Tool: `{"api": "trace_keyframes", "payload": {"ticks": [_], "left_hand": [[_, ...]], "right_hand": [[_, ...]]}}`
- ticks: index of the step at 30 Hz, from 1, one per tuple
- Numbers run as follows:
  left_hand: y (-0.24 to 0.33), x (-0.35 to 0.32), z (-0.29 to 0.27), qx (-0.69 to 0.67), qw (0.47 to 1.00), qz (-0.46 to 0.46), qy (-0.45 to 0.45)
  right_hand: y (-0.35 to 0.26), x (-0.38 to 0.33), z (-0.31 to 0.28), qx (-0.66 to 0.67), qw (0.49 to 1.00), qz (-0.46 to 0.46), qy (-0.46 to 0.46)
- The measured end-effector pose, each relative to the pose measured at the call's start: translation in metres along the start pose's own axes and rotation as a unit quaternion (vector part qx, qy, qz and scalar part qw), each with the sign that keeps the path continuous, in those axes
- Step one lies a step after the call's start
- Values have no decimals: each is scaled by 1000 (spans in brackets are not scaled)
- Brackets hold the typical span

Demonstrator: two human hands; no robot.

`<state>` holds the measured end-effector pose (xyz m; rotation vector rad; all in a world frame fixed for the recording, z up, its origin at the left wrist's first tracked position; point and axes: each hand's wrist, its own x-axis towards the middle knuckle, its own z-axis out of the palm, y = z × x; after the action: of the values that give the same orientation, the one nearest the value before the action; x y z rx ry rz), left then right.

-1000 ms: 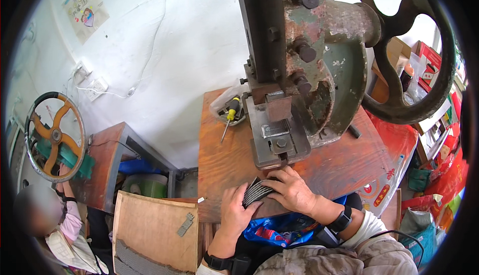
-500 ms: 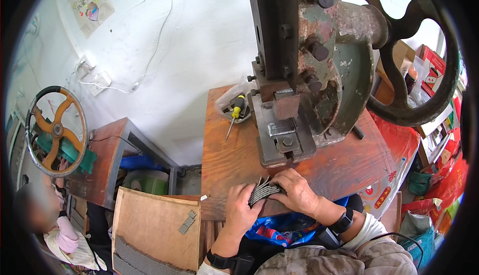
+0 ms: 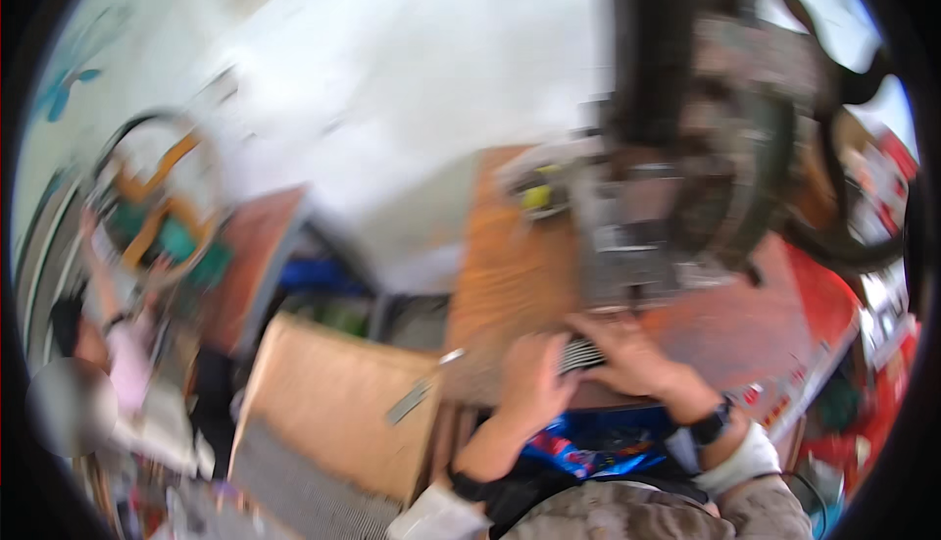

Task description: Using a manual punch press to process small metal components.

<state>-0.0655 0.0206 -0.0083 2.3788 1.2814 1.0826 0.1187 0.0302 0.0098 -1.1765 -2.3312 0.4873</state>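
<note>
1. Stack of thin pieces (image 3: 582, 355): seen from where I stand, it lies between the two hands, over the near edge of the counter (image 3: 515, 275), in front of the press (image 3: 652, 60). Light and dark stripes mark its layers; blur hides the material, and whether it touches the wood I cannot tell.

2. Left hand (image 3: 534, 378): its grip is closed on the left end of the stack, fingers drawn in.

3. Right hand (image 3: 637, 354): its grip is bent round the right end, fingers reaching across the far side and thumb nearer the body; the gap is no wider than the stack.

4. Handling, as judged: the layers look like narrow metal strips, stiff singly and moderately weighty together. Being loose-leaved, the stack would probably slide and fan apart rather than break; smooth faces could slip.

5. Best hold, as judged: both ends at once, thumbs on the near side and fingers on the far side, pressing the layers evenly together. Thin edges may be sharp, so flat pressure suits better than sliding.

6. Alongside: a wooden board (image 3: 343, 359) to the left bears grey ribbed material (image 3: 294, 481) and one small strip (image 3: 408, 401).
</note>
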Motion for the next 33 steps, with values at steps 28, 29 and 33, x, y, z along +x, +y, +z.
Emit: {"api": "trace_keyframes", "payload": {"ticks": [28,29,33], "left_hand": [[5,-2,48,-119,988,-60,76],[9,-1,46,-106,990,-59,78],[7,0,44,-135,985,-54,92]], "right_hand": [[17,-17,6,96,989,111,32],[16,-17,4,95,989,112,31],[20,-17,6,136,981,132,28]]}}
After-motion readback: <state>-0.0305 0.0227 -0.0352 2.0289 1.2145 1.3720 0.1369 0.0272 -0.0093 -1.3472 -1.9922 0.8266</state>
